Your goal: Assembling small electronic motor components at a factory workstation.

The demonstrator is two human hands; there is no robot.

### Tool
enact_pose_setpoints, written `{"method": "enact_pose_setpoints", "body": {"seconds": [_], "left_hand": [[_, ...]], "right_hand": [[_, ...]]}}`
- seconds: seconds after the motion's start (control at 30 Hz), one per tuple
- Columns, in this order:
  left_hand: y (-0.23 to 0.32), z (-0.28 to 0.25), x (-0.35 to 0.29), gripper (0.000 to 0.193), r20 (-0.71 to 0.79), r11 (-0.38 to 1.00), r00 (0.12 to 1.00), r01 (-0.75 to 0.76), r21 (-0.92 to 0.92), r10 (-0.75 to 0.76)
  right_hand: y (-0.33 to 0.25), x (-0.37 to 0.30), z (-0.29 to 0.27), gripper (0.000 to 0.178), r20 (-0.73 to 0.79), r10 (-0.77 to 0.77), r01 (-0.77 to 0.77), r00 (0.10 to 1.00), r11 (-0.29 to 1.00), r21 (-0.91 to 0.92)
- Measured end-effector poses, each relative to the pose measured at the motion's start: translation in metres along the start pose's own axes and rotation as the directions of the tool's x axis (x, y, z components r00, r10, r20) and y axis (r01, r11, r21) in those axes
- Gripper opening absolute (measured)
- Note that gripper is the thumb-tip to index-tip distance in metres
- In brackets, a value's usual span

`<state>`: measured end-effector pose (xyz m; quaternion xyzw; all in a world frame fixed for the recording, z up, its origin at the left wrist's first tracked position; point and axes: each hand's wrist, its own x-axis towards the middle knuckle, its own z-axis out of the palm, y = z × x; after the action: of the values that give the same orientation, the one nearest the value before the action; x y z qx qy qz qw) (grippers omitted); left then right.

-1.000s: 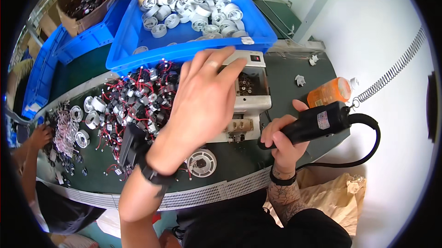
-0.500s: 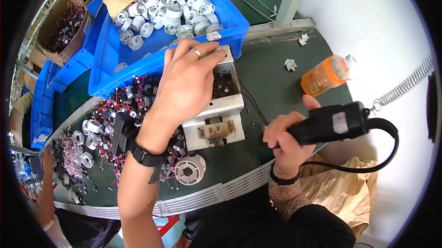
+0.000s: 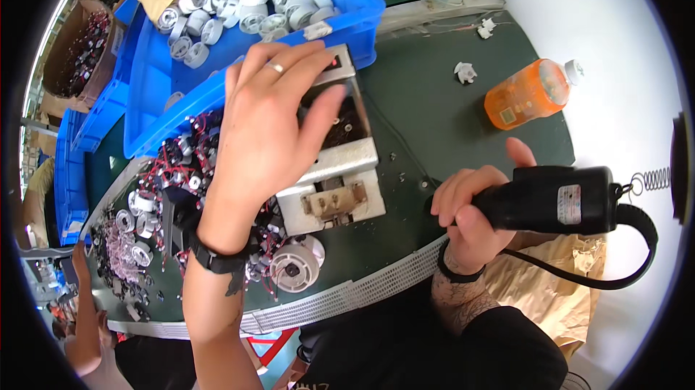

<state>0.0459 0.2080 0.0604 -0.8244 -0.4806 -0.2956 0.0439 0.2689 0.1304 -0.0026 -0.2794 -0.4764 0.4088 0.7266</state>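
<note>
Metal machine (image 3: 339,157) lay under the loosely spread left hand (image 3: 264,126); right hand (image 3: 472,209), farther off, gripped black corded tool (image 3: 544,200), long axis crosswise.

You can read no text here. The pale label (image 3: 570,204) on the black tool (image 3: 532,200) in your right hand (image 3: 474,210) is too blurred, as are the small patch (image 3: 508,115) on the orange bottle (image 3: 530,94), the whitish sticker (image 3: 318,31) on the blue bin (image 3: 154,75) and the white marks (image 3: 313,386) on your black clothing (image 3: 413,346).
</note>
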Motion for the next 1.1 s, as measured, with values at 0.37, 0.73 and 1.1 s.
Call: {"method": "enact_pose_setpoints", "body": {"seconds": [0.37, 0.73, 1.1], "left_hand": [[0.023, -0.006, -0.019, 0.096, 0.214, 0.996, 0.976, -0.048, 0.073, 0.031], [0.081, -0.032, -0.098, 0.029, 0.041, 0.997, 0.996, 0.074, 0.024, -0.075], [0.09, -0.034, -0.148, 0.025, 0.048, 0.975, 0.983, 0.17, 0.142, -0.178]], "right_hand": [[-0.001, -0.005, -0.001, 0.08, -0.008, 0.101, -0.102, 0.995, 0.994, -0.042], [0.008, -0.006, -0.003, 0.068, 0.026, 0.06, -0.059, 0.998, 0.998, -0.034], [0.006, -0.006, 0.0, 0.071, 0.12, 0.083, -0.072, 0.989, 0.993, -0.091]]}}
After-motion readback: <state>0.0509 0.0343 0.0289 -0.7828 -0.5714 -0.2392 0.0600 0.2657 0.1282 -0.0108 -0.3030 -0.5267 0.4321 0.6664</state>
